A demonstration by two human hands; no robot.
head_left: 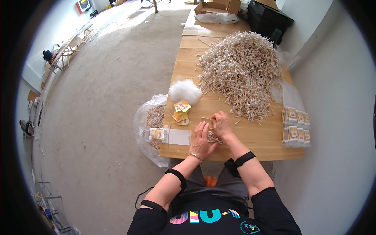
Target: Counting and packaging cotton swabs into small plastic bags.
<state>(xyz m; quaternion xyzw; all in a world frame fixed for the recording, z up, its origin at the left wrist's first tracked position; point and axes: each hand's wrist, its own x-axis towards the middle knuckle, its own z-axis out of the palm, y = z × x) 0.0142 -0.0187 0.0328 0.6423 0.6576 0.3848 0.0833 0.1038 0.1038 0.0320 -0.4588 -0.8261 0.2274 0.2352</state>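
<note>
We see two bare hands at work close together near the front edge of a wooden counter, with a small bunch of cotton swabs lying between and partly beneath them. The left hand lies low over the wood, its fingers stretched out side by side and its thumb spread toward the bunch; we cannot tell whether it grips any of the sticks. The right hand is just beside it, fingers curled, and we see it pinching a single swab whose white tip points to the left. A silver bracelet circles the left wrist. Beyond the hands we find a big loose heap of the same swabs, spread over the far right part of the counter. To the left of the hands lie a flat white rectangle and, next to it at the counter's left edge, a filled packet; farther back we notice a small pile of yellow cards and a stack of clear bags behind it. Along the right edge we see more filled packets in two rows, and beside the counter's left side a large plastic sack holding more swabs
</note>
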